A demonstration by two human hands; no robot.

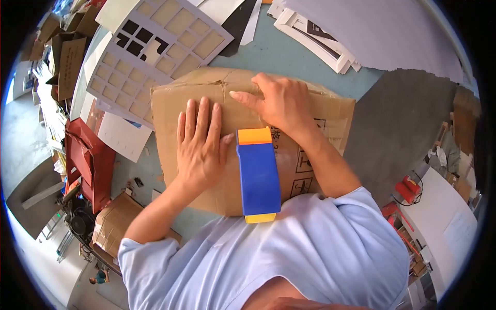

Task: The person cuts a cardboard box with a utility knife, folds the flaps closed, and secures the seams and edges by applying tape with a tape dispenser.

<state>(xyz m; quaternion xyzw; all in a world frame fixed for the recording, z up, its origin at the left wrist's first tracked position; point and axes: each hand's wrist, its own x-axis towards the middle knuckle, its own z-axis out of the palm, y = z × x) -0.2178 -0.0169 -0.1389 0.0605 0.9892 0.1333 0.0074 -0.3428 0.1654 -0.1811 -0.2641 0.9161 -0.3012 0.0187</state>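
A brown cardboard box (232, 186) lies in front of my body, with dark printing on its right part and clear tape along its far edge. My left hand (200, 147) rests flat on its top, fingers stretched out, holding nothing. Near the far edge, my right hand (281, 101) touches the box. Its thumb points left, apart from the bent index finger, and the other fingers are partly hidden; nothing shows in its grasp. Between my forearms, close to the left thumb, sits a blue tape dispenser (259, 178) with orange and yellow ends.
The box is on a blue-green tabletop (253, 51). A white sheet with square cut-outs (175, 31) lies at the far left. White frame pieces (310, 41) are stacked at the far right. A red object (90, 160) stands left, with another carton (116, 225) below it.
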